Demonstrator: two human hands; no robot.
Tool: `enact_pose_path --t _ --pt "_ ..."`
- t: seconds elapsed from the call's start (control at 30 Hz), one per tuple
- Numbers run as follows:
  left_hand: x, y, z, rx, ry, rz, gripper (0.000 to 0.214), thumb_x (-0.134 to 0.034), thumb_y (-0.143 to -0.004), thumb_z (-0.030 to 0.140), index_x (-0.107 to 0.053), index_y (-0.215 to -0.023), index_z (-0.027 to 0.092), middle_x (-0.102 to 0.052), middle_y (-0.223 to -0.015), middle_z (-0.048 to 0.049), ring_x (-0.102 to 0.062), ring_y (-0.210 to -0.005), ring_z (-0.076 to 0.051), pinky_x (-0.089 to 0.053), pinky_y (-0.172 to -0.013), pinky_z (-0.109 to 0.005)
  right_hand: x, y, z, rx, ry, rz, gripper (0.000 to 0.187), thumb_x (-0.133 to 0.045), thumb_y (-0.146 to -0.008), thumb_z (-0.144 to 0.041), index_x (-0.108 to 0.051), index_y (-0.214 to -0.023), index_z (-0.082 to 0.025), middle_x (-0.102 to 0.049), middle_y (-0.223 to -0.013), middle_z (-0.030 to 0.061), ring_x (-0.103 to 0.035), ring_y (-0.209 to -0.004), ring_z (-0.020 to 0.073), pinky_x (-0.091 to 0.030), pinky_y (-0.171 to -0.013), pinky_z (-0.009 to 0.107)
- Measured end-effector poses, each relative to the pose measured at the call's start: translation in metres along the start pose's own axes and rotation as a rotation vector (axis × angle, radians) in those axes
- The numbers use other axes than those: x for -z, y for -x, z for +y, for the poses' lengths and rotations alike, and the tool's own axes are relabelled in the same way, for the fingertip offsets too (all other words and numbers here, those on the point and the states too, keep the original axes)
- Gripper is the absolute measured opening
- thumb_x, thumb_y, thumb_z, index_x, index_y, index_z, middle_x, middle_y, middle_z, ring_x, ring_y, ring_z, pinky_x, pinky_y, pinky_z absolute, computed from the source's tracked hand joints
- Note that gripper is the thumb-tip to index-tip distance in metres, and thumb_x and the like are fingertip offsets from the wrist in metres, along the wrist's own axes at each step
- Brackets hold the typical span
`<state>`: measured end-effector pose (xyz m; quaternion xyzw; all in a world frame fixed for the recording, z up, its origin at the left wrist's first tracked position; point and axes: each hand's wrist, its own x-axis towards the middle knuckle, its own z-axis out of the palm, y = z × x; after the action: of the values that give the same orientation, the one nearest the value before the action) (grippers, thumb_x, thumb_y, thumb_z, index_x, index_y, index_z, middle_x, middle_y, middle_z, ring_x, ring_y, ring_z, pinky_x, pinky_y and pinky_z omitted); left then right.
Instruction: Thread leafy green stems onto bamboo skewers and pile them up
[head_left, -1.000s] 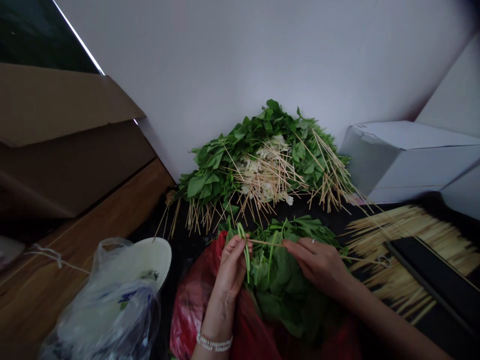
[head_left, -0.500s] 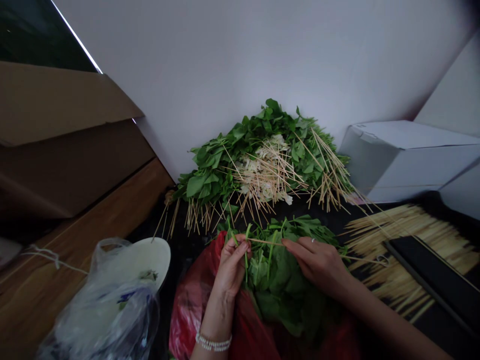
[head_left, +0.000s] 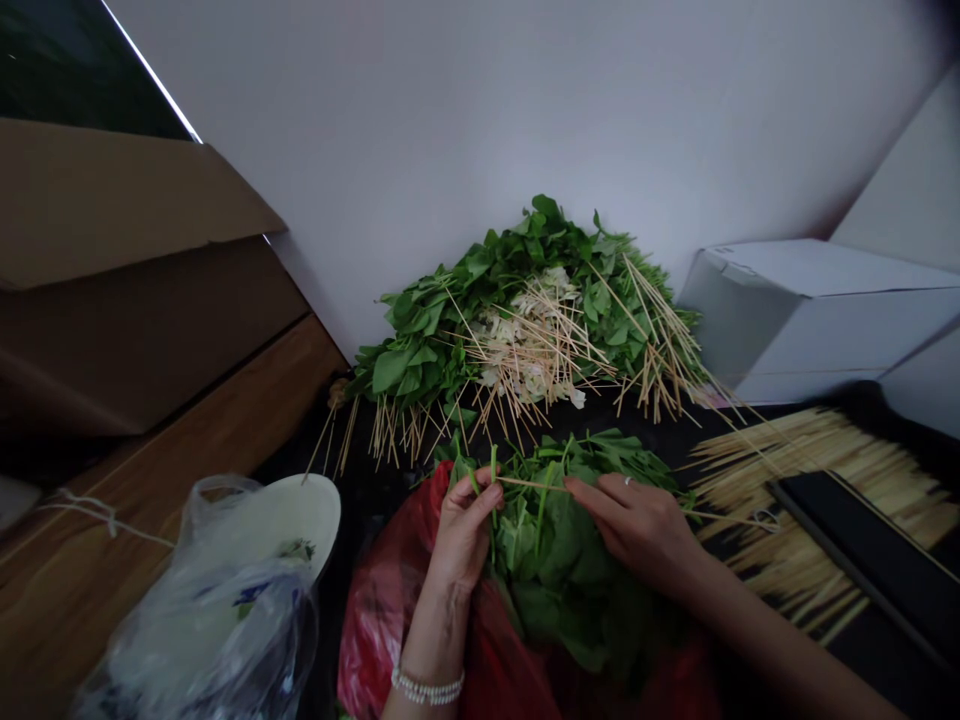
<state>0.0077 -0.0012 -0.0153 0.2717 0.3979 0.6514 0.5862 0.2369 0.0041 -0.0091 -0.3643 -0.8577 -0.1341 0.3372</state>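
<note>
My left hand [head_left: 466, 520] pinches a green leafy stem [head_left: 493, 500] at the tip of a thin wooden skewer [head_left: 531, 484]. The skewer runs level to my right hand [head_left: 637, 520], whose closed fingers grip it, and its rear end sticks out to the right behind that hand. Whether the tip has gone through the stem is hidden by my left fingers. Under both hands, loose leafy greens [head_left: 559, 550] lie heaped on a red plastic bag [head_left: 390, 590].
Skewered greens [head_left: 420, 350] and pale skewered leaves [head_left: 536, 330] are piled against the wall. Many bare skewers [head_left: 817, 450] lie at right beside a black phone-like slab [head_left: 862, 540]. At left are a white bowl [head_left: 322, 510], a clear plastic bag [head_left: 217, 640] and a cardboard box [head_left: 142, 320].
Both hands have stayed almost in place. The stem at my left fingertips has shifted slightly; the skewer keeps the same level line.
</note>
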Motion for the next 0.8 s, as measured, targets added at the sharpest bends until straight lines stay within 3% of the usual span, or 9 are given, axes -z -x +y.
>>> enact_pose_path --t 0.13,0.3,0.6,0.8 --pt "-0.0010 -0.0016 -0.0017 -0.016 0.015 0.037 0.034 -0.095 -0.053 0.026 -0.081 -0.082 0.017 -0.069 -0.070 0.0018 -0.055 -0.062 -0.007 -0.044 -0.064 -0.019 -0.0016 0.0016 0.0009 -0.009 0.024 -0.002 0.033 -0.043 -0.095 -0.010 -0.068 -0.113 -0.020 -0.065 -0.074 0.0022 -0.058 -0.065 0.0122 -0.041 -0.062 0.024" --pt "-0.0017 -0.0040 -0.0020 0.060 0.061 0.124 0.040 -0.098 -0.044 0.031 -0.081 -0.078 0.017 -0.073 -0.069 0.0005 -0.061 -0.061 -0.007 -0.048 -0.062 -0.017 -0.0030 0.0028 0.0020 -0.004 0.011 0.023 0.030 -0.046 -0.094 -0.010 -0.067 -0.114 -0.018 -0.063 -0.074 0.0014 -0.057 -0.065 0.0122 -0.040 -0.062 0.024" --pt "-0.0035 -0.0036 -0.0001 0.037 0.002 0.070 0.043 -0.097 -0.046 0.035 -0.082 -0.080 0.015 -0.073 -0.066 -0.0006 -0.058 -0.056 -0.005 -0.048 -0.057 -0.013 -0.0035 0.0034 0.0024 0.008 0.006 0.032 0.029 -0.047 -0.095 -0.010 -0.066 -0.116 -0.018 -0.062 -0.073 0.0007 -0.056 -0.065 0.0128 -0.038 -0.062 0.026" --pt "-0.0042 -0.0025 0.0002 0.055 -0.006 0.107 0.042 -0.098 -0.043 0.033 -0.081 -0.077 0.016 -0.074 -0.066 -0.0010 -0.060 -0.057 -0.006 -0.049 -0.057 -0.014 -0.0038 0.0051 0.0021 0.017 0.010 0.026 0.031 -0.045 -0.094 -0.007 -0.065 -0.116 -0.018 -0.062 -0.074 0.0014 -0.056 -0.066 0.0131 -0.036 -0.061 0.026"
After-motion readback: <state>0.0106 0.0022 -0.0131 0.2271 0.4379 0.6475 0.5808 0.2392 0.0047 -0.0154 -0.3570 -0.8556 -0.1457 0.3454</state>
